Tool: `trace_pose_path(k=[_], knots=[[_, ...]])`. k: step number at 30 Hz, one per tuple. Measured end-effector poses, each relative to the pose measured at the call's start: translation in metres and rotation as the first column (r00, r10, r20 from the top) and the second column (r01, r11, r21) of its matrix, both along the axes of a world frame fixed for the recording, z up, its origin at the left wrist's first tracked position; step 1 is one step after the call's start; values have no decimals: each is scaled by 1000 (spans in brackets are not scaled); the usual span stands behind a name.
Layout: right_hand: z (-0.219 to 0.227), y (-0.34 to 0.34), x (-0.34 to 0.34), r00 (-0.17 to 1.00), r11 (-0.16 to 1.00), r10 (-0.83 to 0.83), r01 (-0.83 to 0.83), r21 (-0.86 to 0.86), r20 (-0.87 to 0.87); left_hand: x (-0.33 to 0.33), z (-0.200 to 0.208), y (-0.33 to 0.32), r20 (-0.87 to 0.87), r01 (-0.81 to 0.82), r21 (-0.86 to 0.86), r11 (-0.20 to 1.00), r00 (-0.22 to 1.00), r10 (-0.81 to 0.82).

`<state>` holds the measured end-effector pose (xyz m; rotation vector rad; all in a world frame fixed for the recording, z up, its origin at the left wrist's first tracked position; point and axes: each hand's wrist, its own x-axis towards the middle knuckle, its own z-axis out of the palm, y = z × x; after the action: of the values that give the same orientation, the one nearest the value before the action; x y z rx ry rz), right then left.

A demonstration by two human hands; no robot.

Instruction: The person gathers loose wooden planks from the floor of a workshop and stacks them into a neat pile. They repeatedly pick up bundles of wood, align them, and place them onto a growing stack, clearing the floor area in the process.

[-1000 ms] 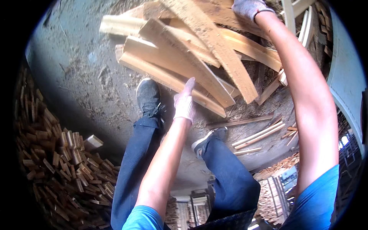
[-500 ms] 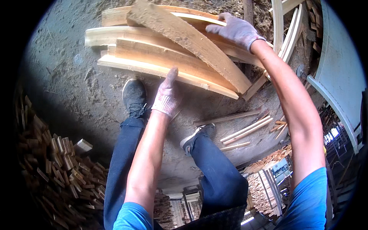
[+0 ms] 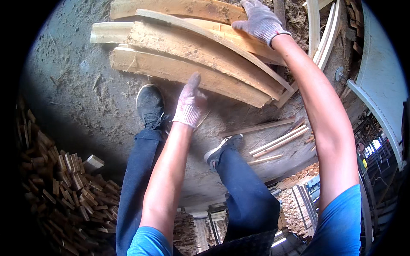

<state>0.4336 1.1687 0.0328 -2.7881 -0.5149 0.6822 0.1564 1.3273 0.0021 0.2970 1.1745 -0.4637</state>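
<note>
Several curved wooden planks (image 3: 205, 57) lie in an overlapping stack on the ground in front of me, rough and yellowish. My right hand (image 3: 261, 22), in a grey knit glove, grips the far plank (image 3: 183, 9) near its right part, thumb on the near side and fingers over the far edge. At the stack's near side is my left hand (image 3: 190, 100), gloved too, its thumb stretched up against the edge of the nearest plank (image 3: 171, 68). The left fingers are partly hidden and blurred, apart from the thumb, with nothing visible in them.
Loose thin strips (image 3: 279, 138) lie right of my shoes (image 3: 149, 102). A heap of short wood offcuts (image 3: 72, 187) fills the lower left. More curved pieces (image 3: 320, 38) rest beyond my right arm, near a pale metal panel (image 3: 382, 85).
The plank that slanted across the stack is no longer slanted there. The near planks now show broad rough faces. My right hand has shifted slightly away from me; my left has barely moved.
</note>
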Motion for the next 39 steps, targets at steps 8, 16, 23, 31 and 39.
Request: trace_pose_path(k=[8, 16, 23, 31, 39], knots=[[-16, -11, -18, 857, 968, -74, -61, -242, -510, 35, 29, -6, 142, -265, -161, 951, 947, 288], [-16, -20, -70, 710, 977, -209, 175, -118, -673, 15, 10, -5, 186, -271, -135, 953, 938, 293], [9, -13, -114, 594, 952, -70, 280, 125, -801, -23, 8, 32, 214, -96, 43, 995, 973, 84], [19, 11, -154, 591, 830, -189, 523, 193, -785, 36, 58, 49, 232, -84, 331, 940, 973, 5], [-3, 26, -137, 495, 570, -423, 796, 202, -759, 59, 24, 39, 300, 285, 523, 803, 820, -487]])
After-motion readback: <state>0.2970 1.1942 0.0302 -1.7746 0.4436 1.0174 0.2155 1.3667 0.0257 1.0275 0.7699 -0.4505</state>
